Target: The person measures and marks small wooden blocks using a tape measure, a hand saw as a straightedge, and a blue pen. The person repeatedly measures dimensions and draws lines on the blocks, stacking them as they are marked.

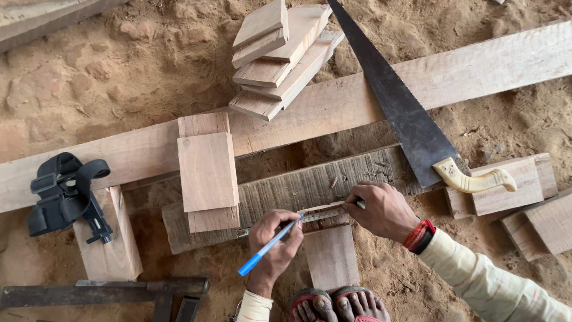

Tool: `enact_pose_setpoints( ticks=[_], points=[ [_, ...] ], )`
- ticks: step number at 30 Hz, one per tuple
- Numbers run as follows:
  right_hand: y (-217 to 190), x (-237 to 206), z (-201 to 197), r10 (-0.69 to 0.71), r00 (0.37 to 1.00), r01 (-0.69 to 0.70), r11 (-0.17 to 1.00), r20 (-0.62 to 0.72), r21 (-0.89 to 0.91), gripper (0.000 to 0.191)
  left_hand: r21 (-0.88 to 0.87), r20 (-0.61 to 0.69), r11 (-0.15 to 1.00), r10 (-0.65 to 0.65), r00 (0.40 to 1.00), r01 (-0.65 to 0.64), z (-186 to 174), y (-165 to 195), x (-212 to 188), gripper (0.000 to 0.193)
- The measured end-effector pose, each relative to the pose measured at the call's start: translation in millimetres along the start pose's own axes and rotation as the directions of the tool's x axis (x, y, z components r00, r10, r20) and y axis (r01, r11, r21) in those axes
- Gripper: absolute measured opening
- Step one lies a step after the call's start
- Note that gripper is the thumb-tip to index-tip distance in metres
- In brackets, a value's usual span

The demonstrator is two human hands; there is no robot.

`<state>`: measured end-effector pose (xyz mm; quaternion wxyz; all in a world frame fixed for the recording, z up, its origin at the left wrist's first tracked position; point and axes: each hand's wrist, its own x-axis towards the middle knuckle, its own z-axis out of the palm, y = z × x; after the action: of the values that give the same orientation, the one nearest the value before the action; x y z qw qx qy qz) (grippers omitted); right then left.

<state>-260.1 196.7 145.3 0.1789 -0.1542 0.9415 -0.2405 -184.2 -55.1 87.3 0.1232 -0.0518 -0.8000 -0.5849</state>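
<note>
Sawdust and sand lay all around us. Our left hand (275,241) gripped a blue pen (268,247), its tip touching the metal ruler (322,211) just beside our fingers. Our right hand (381,210) closed on that ruler, pinning it across a small wooden board (330,256) below both hands. Beyond the right hand rested a handsaw (405,113); well beyond the left, stacked offcuts (280,53).

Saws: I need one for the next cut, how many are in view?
1. The saw lies across the long plank, its pale handle on a block right of the right hand. Others may lie out of view.
</note>
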Motion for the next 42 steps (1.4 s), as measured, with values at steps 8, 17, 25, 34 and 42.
enact_pose_setpoints(
  ticks=[8,17,25,34,42],
  points=[
    [0.7,0.3,1.1,0.014,1.000,-0.014,1.000,0.020,0.008,0.014,0.160,0.054,0.972,0.168,0.984,-0.174,4.2,-12.6,-3.3,0.011],
    [1.4,-0.1,1.8,0.007,1.000,-0.007,1.000,0.015,-0.005,0.015,0.185,0.063,0.977,0.099,0.993,-0.110,5.5,-5.9,0.7,0.012],
    [1.1,0.5,1.6,0.031,0.999,-0.031,1.000,0.044,-0.008,0.016,0.201,0.068,0.973,0.100,0.993,-0.112,6.9,-10.4,-0.3,0.014],
    [-3.6,-2.1,-1.9,-0.038,0.998,0.039,0.999,-0.051,0.006,0.015,0.167,0.030,0.977,0.130,0.991,-0.133,6.4,-5.3,0.7,0.015],
    [-6.0,-1.1,-2.2,0.021,1.000,-0.021,1.000,0.002,0.009,0.015,0.200,0.025,0.969,0.141,0.990,-0.143,5.7,2.5,3.7,0.015]
  ],
)
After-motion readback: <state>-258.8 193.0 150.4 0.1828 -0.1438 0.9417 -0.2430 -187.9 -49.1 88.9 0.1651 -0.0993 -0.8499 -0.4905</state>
